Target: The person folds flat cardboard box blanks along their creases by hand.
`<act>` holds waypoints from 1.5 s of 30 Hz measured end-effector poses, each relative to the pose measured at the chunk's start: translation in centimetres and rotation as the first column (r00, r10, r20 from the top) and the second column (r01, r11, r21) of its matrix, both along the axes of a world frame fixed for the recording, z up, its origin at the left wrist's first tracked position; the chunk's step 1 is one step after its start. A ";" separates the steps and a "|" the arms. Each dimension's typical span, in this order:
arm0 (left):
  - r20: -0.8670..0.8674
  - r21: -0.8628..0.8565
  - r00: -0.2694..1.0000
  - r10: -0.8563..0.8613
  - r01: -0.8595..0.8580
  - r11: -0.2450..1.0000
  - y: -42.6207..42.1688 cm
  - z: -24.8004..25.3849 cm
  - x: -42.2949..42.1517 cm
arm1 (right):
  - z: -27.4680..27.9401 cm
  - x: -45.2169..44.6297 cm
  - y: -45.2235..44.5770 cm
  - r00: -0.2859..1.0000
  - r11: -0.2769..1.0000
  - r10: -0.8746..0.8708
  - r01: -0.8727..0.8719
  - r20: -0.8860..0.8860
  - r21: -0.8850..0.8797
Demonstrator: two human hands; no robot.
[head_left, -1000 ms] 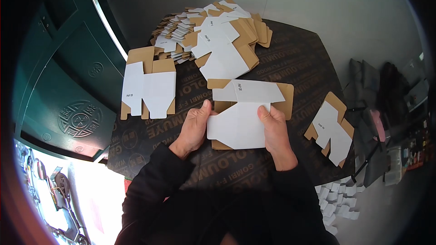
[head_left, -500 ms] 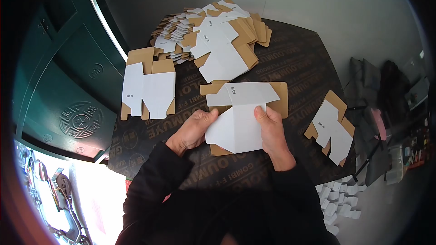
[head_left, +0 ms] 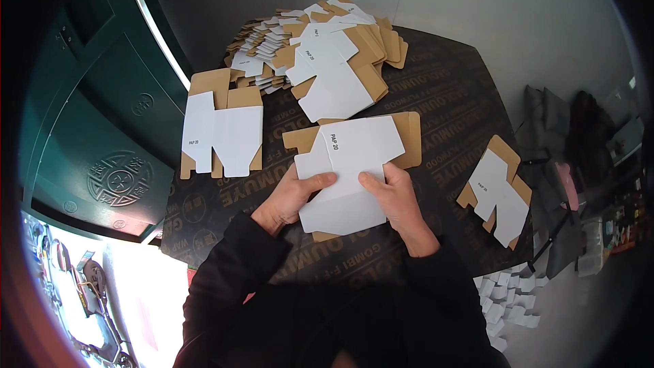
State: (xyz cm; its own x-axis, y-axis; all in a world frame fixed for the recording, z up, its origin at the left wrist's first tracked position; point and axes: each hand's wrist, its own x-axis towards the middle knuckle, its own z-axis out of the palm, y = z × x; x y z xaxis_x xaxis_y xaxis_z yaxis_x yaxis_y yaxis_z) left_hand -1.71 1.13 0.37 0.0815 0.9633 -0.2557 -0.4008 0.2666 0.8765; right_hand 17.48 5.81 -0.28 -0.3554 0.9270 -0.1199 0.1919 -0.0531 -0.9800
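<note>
Both my hands hold one flattened cardboard box [head_left: 351, 201], white outside and brown inside, marked "PAP 20". My left hand [head_left: 289, 196] grips its left edge, thumb on the white face. From the right, my right hand [head_left: 398, 201] pinches it, thumb also on top; the fingers beneath are hidden. Brown flaps stick out at the upper left and upper right. To the left lies another flat box [head_left: 238, 133] with the same print. A smaller-looking flat box [head_left: 497, 194] rests near the table's right edge.
A heap of flat boxes [head_left: 334, 71] covers the back of the dark printed table [head_left: 449, 95]. A green door [head_left: 95, 129] stands at left. Folded white pieces [head_left: 511, 300] lie on the floor at right, below a grey chair [head_left: 545, 116].
The box in my hands has shifted slightly left, and its white panels now lie flatter together. Both thumbs have moved inward onto the white face.
</note>
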 end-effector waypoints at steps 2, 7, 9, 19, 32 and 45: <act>-0.021 0.019 1.000 0.004 -0.004 1.000 -0.1 -0.4 0.4 | -0.6 -0.6 -0.3 0.990 0.983 -0.107 0.092 0.088 0.158; -0.060 0.069 0.998 0.018 -0.014 0.998 -0.2 -0.9 0.7 | -0.6 -0.6 -0.3 0.986 0.966 -0.156 0.140 0.059 0.216; -0.069 0.082 0.997 0.023 -0.017 0.997 -0.2 -0.9 0.8 | -0.4 -0.5 -0.3 0.988 0.968 -0.153 0.142 0.037 0.207; -0.070 0.091 0.997 0.025 -0.019 0.996 -0.2 -0.9 0.8 | 0.3 0.1 -0.5 0.988 0.979 -0.144 0.150 -0.051 0.135; -0.110 0.102 0.994 0.026 -0.015 0.995 -0.4 -0.7 0.7 | -0.5 -1.1 -0.8 0.985 0.920 -0.172 0.155 0.017 0.360; -0.152 0.148 0.988 0.013 0.010 0.989 -0.6 -0.7 0.8 | 0.4 -0.3 -0.9 0.983 0.917 -0.184 0.181 -0.024 0.355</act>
State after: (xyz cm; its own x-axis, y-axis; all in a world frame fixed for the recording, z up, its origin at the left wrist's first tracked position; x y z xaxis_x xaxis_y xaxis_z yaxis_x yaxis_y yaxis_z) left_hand -0.90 0.58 -0.29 0.0511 0.9915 -0.1200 -0.2605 0.1292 0.9568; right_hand 17.18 4.88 0.11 -0.1766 0.9580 0.2259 0.2219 0.2623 -0.9391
